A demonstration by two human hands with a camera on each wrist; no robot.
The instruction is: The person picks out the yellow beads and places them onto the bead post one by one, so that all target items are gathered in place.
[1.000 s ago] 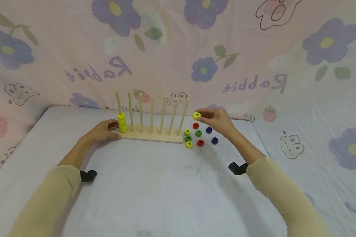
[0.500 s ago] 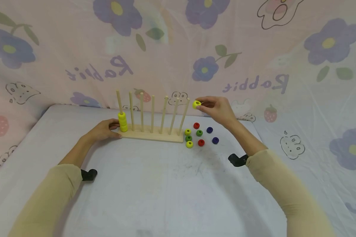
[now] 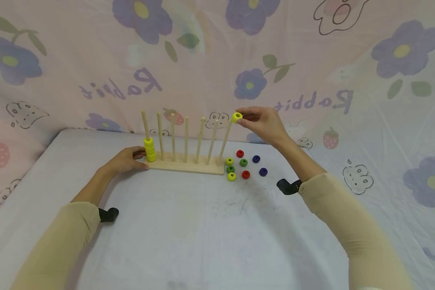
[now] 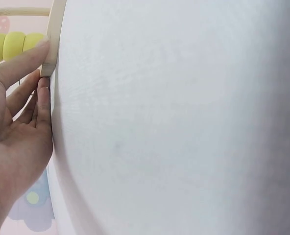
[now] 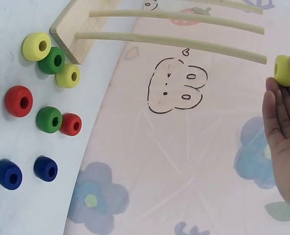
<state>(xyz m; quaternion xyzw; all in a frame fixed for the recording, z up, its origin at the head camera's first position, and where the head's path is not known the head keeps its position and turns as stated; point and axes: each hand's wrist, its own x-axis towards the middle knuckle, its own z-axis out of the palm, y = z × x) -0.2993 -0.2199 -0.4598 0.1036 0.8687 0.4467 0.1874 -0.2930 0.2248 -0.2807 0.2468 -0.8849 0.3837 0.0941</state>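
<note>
My right hand pinches a yellow bead between thumb and fingers. The bead is held just beside the top of the rightmost peg; in the right wrist view a small gap separates it from the peg tip. The wooden peg rack stands on the table with a row of upright pegs. Several yellow beads are stacked on its leftmost peg; the other pegs are bare. My left hand grips the rack's left end, thumb on the base and fingers at its end.
Loose beads lie right of the rack: yellow, green, red and blue. A patterned cloth hangs behind the white-covered table.
My right hand has risen with the yellow bead from above the loose beads and shifted slightly left to the rightmost peg's top. My left hand stays at the rack's end.
</note>
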